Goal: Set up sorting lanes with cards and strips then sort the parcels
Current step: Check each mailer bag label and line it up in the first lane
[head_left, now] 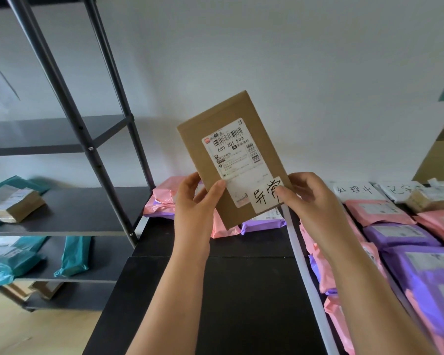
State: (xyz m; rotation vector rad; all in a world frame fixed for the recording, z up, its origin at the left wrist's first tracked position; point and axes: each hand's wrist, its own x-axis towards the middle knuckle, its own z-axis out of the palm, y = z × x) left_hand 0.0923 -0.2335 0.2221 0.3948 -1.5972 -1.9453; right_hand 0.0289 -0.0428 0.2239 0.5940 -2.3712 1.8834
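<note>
A flat brown cardboard parcel with a white printed shipping label (231, 149) is held upright in the air above the far part of the black table (241, 303), tilted a little to the left. The left hand (192, 198) grips its lower left edge, thumb on the front face and fingers curled behind. The right hand (310, 198) pinches the lower right corner, its thumb pressing a small white hand-lettered card (265, 194) against the cardboard. Whether that card is stuck on or only pinned by the thumb cannot be told; if it is loose, easing the thumb would probably let it slide off and drop. Both grips sit low on a tall, thin parcel, so a slack left hand could let the top tip forward. A long white strip (308, 272) runs down the table just right of the hands, and pink plastic mailers (379, 212) and purple plastic mailers (400, 234) lie in the lanes beyond it, below two white lettered lane cards (354, 190). Setting the parcel down carelessly could nudge the strip askew or land it across the line. A small pile of pink and purple mailers (164, 198) lies just behind the parcel, and a misread label would likely send it to the wrong lane.
</note>
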